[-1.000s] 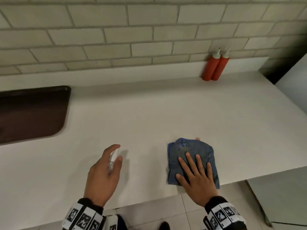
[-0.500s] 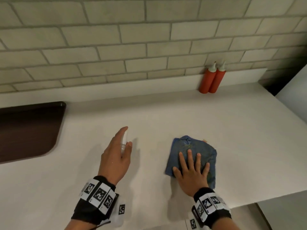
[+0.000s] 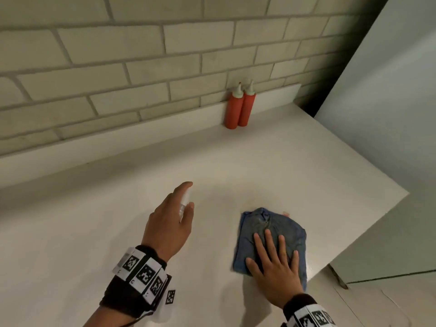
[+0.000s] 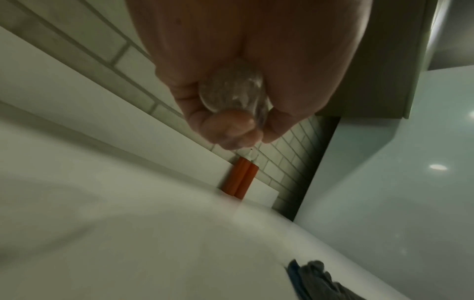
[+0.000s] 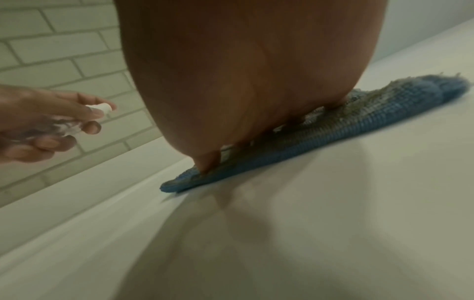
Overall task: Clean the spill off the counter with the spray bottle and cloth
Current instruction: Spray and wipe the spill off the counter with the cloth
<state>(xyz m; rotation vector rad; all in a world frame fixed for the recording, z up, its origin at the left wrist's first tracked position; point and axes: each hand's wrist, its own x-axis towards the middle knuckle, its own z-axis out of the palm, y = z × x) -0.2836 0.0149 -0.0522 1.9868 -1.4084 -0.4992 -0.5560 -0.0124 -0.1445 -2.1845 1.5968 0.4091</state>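
White counter [image 3: 295,161] under tile wall | left hand [image 3: 168,223] curled around clear spray bottle [image 3: 184,204], held above counter, now further forward than before | right hand [image 3: 274,263] lay flat, fingers spread, pressing blue cloth [image 3: 264,220] near front edge, as before | two red bottles [image 3: 239,107] stood at wall.

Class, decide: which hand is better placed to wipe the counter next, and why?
The right hand: it lies flat, fingers straight, on the blue cloth on the counter. The left hand holds the spray bottle.
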